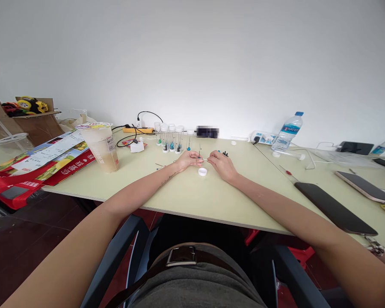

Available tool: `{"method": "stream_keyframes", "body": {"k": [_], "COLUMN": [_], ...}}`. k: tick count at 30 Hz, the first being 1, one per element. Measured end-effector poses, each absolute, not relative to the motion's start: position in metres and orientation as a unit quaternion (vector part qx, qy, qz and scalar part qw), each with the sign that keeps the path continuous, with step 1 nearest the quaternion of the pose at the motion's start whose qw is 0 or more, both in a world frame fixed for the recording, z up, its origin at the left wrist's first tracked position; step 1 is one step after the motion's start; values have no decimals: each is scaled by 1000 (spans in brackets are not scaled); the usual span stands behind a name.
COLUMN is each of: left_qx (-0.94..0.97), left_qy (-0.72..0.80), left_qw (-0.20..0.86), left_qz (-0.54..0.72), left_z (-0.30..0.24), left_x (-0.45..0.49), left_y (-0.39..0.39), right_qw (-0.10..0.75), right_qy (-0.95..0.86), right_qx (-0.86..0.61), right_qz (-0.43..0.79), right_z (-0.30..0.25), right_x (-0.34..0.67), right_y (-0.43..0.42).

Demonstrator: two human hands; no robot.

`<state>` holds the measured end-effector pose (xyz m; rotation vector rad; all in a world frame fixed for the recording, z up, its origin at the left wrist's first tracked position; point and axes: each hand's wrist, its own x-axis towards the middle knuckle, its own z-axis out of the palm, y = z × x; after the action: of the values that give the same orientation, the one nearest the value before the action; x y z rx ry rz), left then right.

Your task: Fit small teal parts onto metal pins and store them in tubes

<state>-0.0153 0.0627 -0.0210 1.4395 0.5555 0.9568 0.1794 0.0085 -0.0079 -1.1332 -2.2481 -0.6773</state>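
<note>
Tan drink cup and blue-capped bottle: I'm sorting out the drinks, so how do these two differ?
The tan drink cup holds a cloudy drink, while the blue-capped bottle looks clear. The cup flares to a broad top; the bottle narrows to its blue cap. The cup stands to the left of the left hand, the bottle to the right of the right hand. Both stand on the table.

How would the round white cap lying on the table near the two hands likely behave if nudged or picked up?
The white cap would probably slide rather than tip, since it lies flat and looks low for its width. Being small and shallow, it is likely light. Its round rim might let it roll if stood on edge.
</note>
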Motion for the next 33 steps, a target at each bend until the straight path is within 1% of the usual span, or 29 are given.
{"method": "stream_keyframes", "body": {"k": [5, 8, 10, 15, 17, 20, 25, 30, 33], "left_qx": [637, 635, 634, 649, 652, 646, 633, 641, 648], "left_qy": [228, 228, 233, 239, 242, 239, 244, 251, 254], "left_qw": [607, 605, 602, 584, 581, 584, 589, 584, 579], "left_qz": [417, 423, 426, 425, 423, 430, 440, 429, 424], "left_z": [-23, -22, -21, -18, -17, -16, -14, -13, -13], "left_x": [-15, -15, -14, -13, -13, -13, -14, -13, -13], "left_y": [65, 63, 62, 58, 57, 57, 55, 53, 53], "right_qw": [279, 299, 322, 361, 372, 376, 377, 363, 358], "right_qy": [-831, -831, -834, -831, -826, -830, -836, -838, -838], "right_qx": [-424, -426, -422, -422, -421, -410, -398, -406, -411], "right_qz": [-229, -195, -153, 4, 38, 40, -4, 36, 34], "right_z": [-8, -8, -8, -7, -6, -7, -7, -6, -7], "right_x": [179, 178, 177, 178, 178, 178, 177, 176, 177], "right_y": [8, 8, 9, 9, 9, 10, 11, 8, 9]}}
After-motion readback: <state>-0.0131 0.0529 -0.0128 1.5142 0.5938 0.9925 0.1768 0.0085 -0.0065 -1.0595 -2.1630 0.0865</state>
